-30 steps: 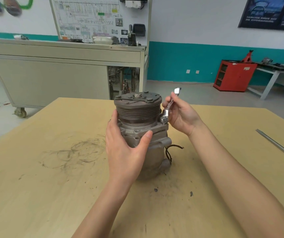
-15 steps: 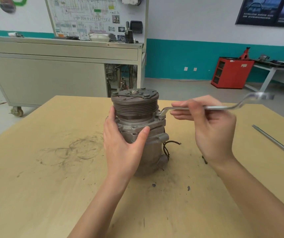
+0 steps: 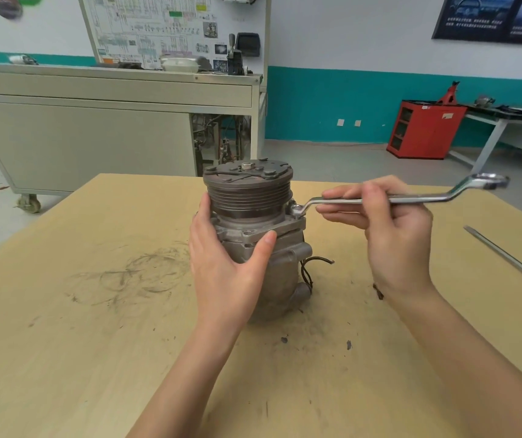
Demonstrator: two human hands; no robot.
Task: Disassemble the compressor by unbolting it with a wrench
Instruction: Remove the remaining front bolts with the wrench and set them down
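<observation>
Head: upright grimy grey compressor (image 3: 248, 197)

This is looking like an auto-repair training workshop. A large wiring-diagram board (image 3: 171, 30) is standing upright on a grey metal cabinet (image 3: 95, 137), which is sitting on caster wheels (image 3: 29, 203). A red cabinet (image 3: 424, 131) is standing against the teal-and-white wall, a red jack stand (image 3: 449, 90) is showing above it, and a metal bench (image 3: 500, 121) beside it is carrying loose parts. A dark technical poster (image 3: 493, 18) is hanging high on the wall. The wooden table (image 3: 63, 343) in front is showing black grease smudges (image 3: 139, 273), and a compressor (image 3: 248, 197) is standing on it with a wrench (image 3: 436, 199) sitting on one bolt.
</observation>
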